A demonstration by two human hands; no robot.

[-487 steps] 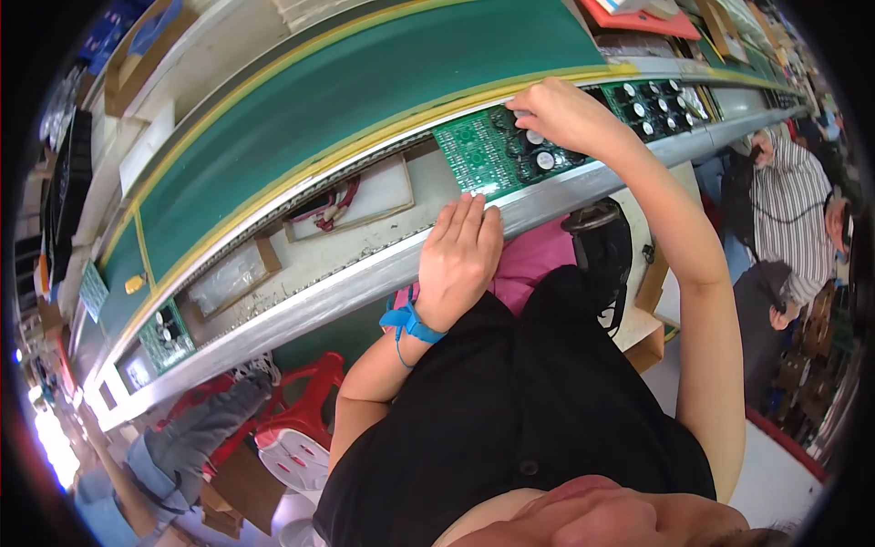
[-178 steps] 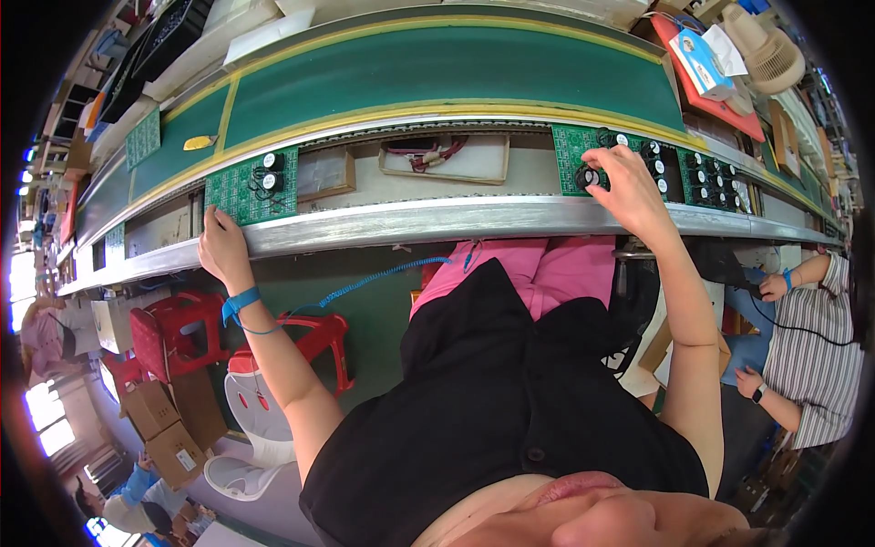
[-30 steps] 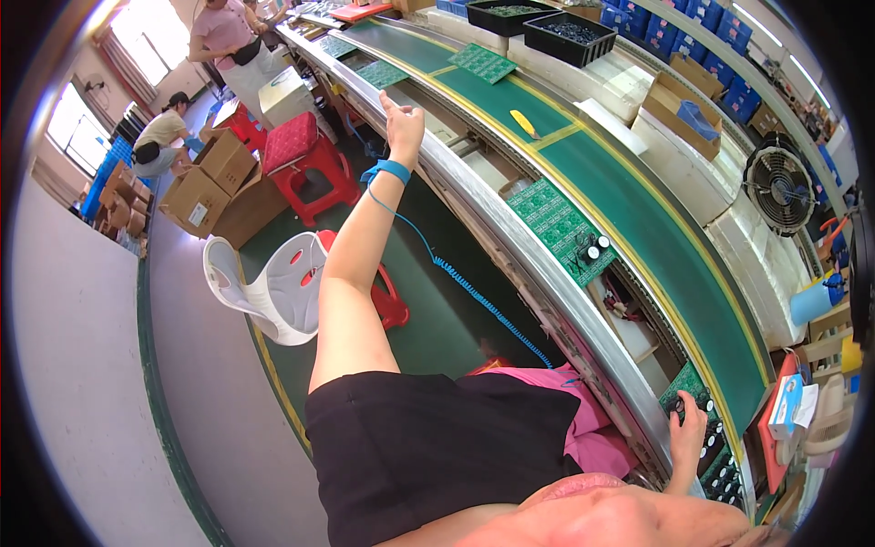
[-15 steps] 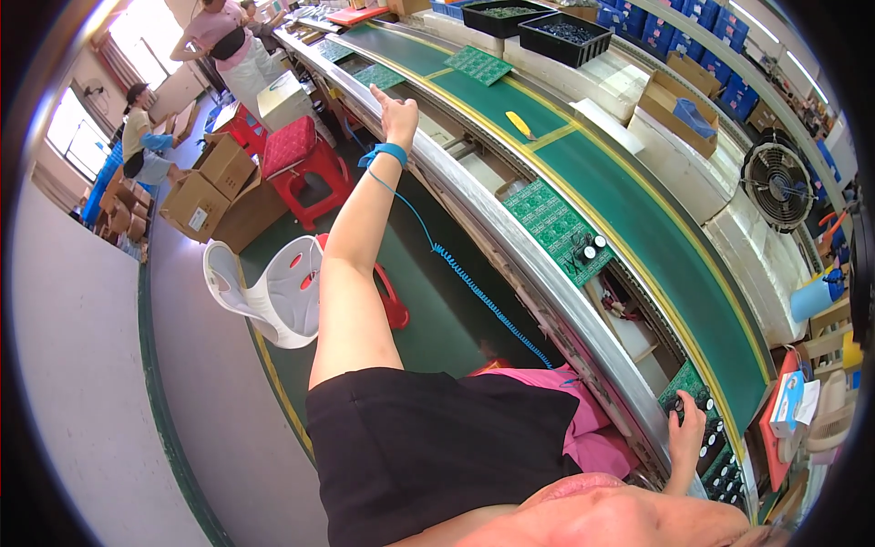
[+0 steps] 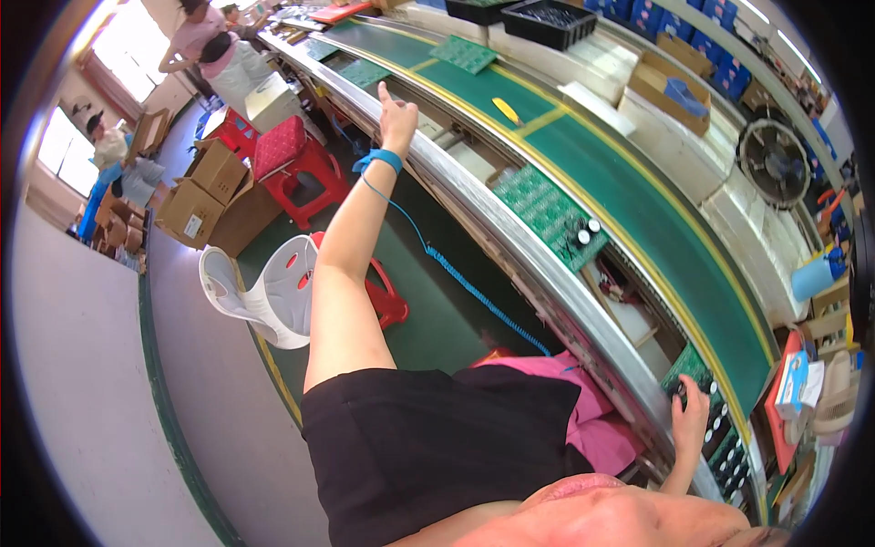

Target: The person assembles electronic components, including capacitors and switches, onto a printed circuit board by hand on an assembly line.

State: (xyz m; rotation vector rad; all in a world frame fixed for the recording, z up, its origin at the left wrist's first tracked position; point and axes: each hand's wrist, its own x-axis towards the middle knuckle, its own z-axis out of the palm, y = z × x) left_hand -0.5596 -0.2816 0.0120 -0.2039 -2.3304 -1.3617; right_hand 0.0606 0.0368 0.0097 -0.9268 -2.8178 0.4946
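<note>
My left hand (image 5: 398, 123) reaches far along the metal rail (image 5: 492, 223), its index finger stretched forward and nothing visible in it. A blue wrist strap (image 5: 378, 162) with a coiled cord (image 5: 483, 296) circles that wrist. At the lower right, my right hand (image 5: 691, 421) has thumb and fingers bent at a green circuit board (image 5: 694, 366). Something small and dark is at the fingertips, too small to name. Black capacitors with white tops (image 5: 729, 469) stand close by. Between my hands lies another green circuit board (image 5: 538, 202), with white-topped capacitors (image 5: 585, 235) at its near end.
A green conveyor belt (image 5: 629, 196) carries a yellow object (image 5: 507, 111) and a circuit board (image 5: 463, 54). Beyond it are a black tray (image 5: 549, 25), an open carton (image 5: 670, 91) and a fan (image 5: 773, 162). A white chair (image 5: 283, 283) and red stool (image 5: 296, 169) stand left.
The view has shifted slightly. My left hand keeps its outstretched pose and my right stays at the board with fingers bent. A person at the far left has moved a little.
</note>
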